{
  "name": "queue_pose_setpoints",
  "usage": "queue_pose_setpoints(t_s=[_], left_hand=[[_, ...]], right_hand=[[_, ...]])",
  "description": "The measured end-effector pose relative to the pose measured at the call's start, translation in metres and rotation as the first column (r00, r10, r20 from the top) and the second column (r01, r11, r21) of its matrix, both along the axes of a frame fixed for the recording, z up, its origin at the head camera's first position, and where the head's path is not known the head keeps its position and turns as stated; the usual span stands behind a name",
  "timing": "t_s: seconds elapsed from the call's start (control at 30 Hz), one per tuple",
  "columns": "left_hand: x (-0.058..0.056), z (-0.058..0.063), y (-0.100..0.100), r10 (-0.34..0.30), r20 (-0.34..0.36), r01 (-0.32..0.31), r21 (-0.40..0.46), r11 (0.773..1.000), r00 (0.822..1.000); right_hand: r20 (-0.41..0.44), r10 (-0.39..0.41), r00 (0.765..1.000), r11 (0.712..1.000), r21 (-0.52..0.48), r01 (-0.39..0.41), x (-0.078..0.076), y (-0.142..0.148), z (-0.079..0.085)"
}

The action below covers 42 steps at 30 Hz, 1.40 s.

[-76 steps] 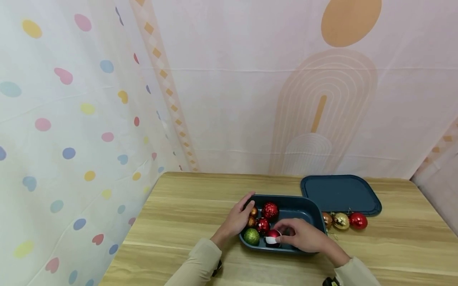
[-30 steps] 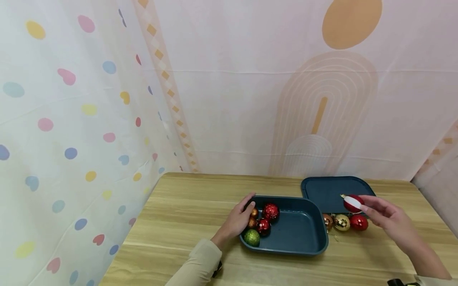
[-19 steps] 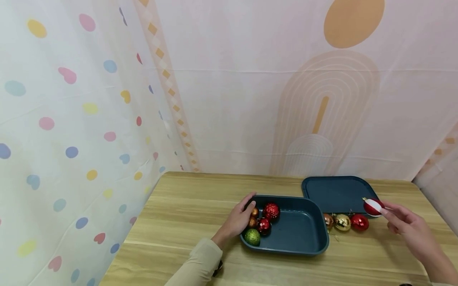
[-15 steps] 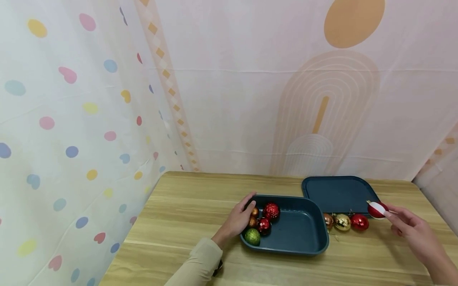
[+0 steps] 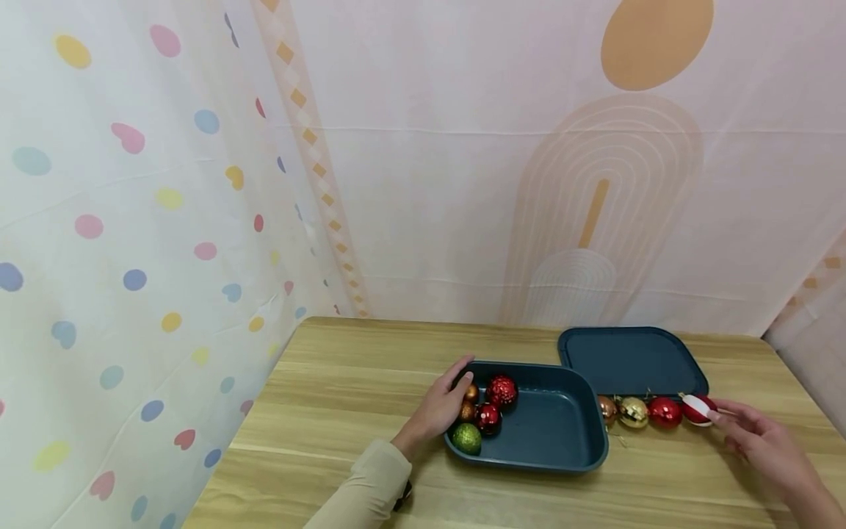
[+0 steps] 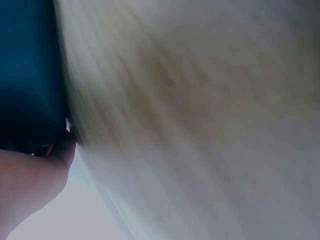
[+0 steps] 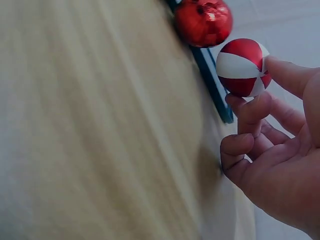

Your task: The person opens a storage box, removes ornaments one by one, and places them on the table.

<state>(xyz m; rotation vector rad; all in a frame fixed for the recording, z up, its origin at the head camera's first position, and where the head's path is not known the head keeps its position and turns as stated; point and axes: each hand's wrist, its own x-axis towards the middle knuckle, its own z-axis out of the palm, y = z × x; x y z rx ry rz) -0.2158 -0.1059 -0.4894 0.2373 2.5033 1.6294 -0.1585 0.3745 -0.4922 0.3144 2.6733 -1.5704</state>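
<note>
My right hand (image 5: 767, 444) pinches a red-and-white Christmas bauble (image 5: 698, 409) between thumb and fingers, at the right end of a row of baubles. In the right wrist view, white panels show on this bauble (image 7: 242, 67), beside a shiny red bauble (image 7: 204, 22). The row also has a gold bauble (image 5: 633, 412) and a copper bauble (image 5: 606, 411). My left hand (image 5: 436, 408) grips the left rim of a dark blue box (image 5: 542, 466). Inside at its left lie a glittery green bauble (image 5: 466, 438), red baubles (image 5: 501, 391) and small copper-orange ones, partly hidden by my thumb.
A dark blue lid (image 5: 631, 360) lies flat behind the row, near the back edge of the wooden table (image 5: 344, 382). A patterned curtain (image 5: 423, 184) hangs behind the table and along its left.
My right hand has taken the red-and-white bauble out of the box, carried it right and lowered it beside the red bauble in the row. My left hand stays on the box rim.
</note>
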Motion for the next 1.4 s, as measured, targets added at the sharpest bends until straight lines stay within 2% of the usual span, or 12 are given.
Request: queue_pose_setpoints(t_s=[0.27, 0.6, 0.87, 1.2, 1.4], left_hand=[[0.0003, 0.0009, -0.0003, 0.0, 0.004, 0.0, 0.011, 1.0, 1.0], [0.0, -0.0013, -0.0008, 0.005, -0.011, -0.005, -0.011, 1.0, 1.0], [0.0001, 0.0003, 0.0004, 0.002, -0.01, -0.002, -0.001, 1.0, 1.0], [0.0007, 0.0004, 0.0, -0.002, 0.003, 0.002, 0.02, 1.0, 1.0], [0.0016, 0.0021, -0.0004, -0.003, 0.003, 0.003, 0.015, 1.0, 1.0]], right_hand=[[0.032, 0.023, 0.999, 0.997, 0.076, -0.025, -0.0031, -0.0016, -0.0039], [0.005, 0.044, 0.999, 0.998, 0.053, -0.044, -0.0008, -0.0003, -0.0071], [0.021, 0.061, 0.998, 0.998, -0.001, -0.061, -0.0001, 0.0006, -0.0075], [0.079, 0.055, 0.995, 0.997, 0.058, -0.059, -0.0024, -0.0033, -0.0007], [0.063, 0.052, 0.997, 0.996, 0.068, -0.057, -0.002, -0.004, -0.0011]])
